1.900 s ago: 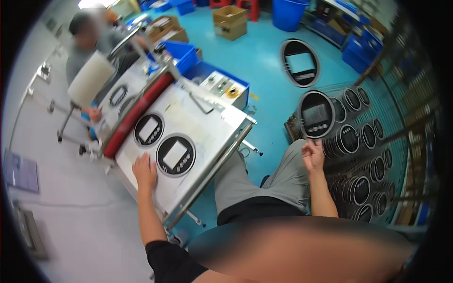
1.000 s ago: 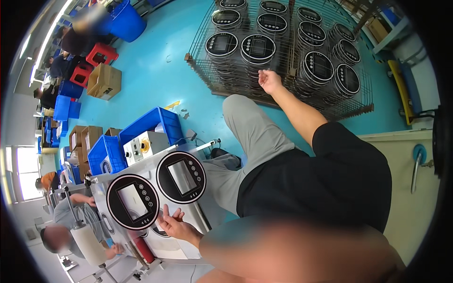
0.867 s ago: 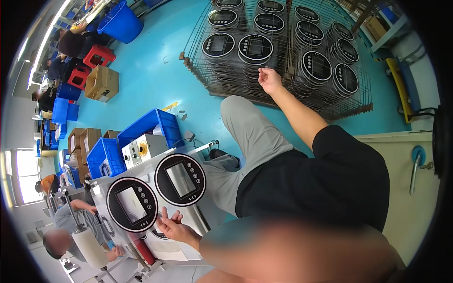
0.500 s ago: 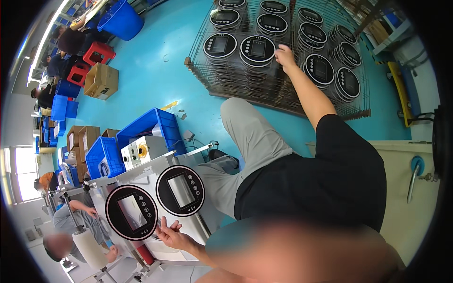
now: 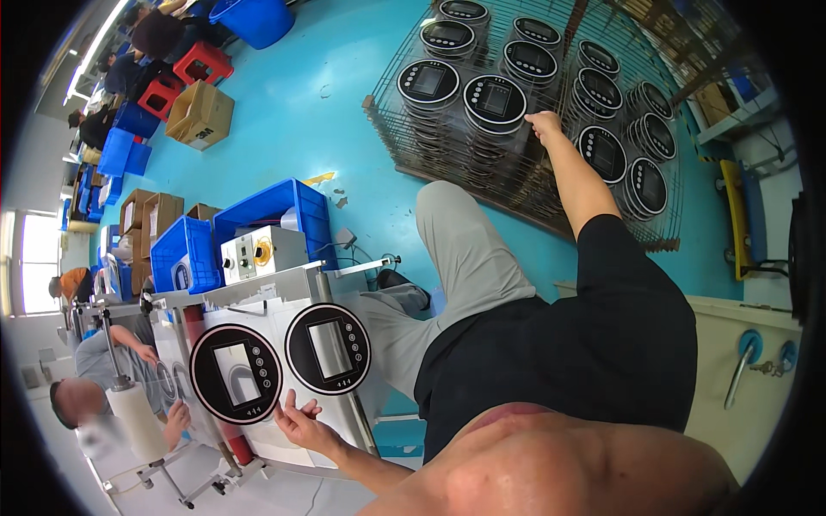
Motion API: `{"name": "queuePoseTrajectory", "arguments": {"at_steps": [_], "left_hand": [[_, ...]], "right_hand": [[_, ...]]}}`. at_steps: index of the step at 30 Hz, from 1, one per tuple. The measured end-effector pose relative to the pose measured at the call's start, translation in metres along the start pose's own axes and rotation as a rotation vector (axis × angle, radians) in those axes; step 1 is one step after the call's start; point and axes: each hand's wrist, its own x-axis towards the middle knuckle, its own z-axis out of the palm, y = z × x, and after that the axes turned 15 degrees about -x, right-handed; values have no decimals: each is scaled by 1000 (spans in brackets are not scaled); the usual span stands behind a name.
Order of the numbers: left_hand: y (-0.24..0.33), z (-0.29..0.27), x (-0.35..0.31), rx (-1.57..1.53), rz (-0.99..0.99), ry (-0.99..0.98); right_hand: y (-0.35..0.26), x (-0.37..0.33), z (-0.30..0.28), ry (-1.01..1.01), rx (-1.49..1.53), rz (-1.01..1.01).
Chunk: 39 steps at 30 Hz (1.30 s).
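My right hand [image 5: 544,125] reaches out to the wire rack. Its fingers are closed at the edge of a round black panel [image 5: 496,101] with a grey rectangular screen, on top of a stack. On the white machine bed at lower left lie two similar round panels with see-through windows: one [image 5: 215,391] farther left, the other [image 5: 297,361] beside my lap. My left hand [image 5: 305,427] is palm up, fingers apart and slightly curled, next to the left panel's lower edge. It holds nothing; whether a fingertip touches that panel I cannot tell.
Several more panel stacks [image 5: 428,82] stand on the wire rack [image 5: 387,129]. Behind the machine are a control box [image 5: 280,249] and blue crates [image 5: 323,228]. A co-worker [image 5: 116,357] sits across the machine, beside a white roll [image 5: 138,421]. Cables [image 5: 366,254] hang near my foot.
The view has shifted a little. My right hand's fingers have drawn together at the top panel's edge. My left hand stays beside the panels on the machine. The co-worker's hands have moved.
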Motion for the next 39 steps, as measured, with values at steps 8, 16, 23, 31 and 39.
{"name": "queuePoseTrajectory", "arguments": {"at_steps": [8,16,23,31,39], "left_hand": [[-16,-29,8,92,28,15],[-40,-73,5,67,-243,14],[-52,-103,-14,93,-314,128],[-58,-105,0,208,-283,236],[-75,-124,-17,975,332,-130]], "right_hand": [[-3,7,16,-7,222,-341],[27,88,-21,-474,115,-140],[21,122,17,-206,302,-48],[5,67,30,-223,191,-357],[69,-7,29,-288,514,-420]]}}
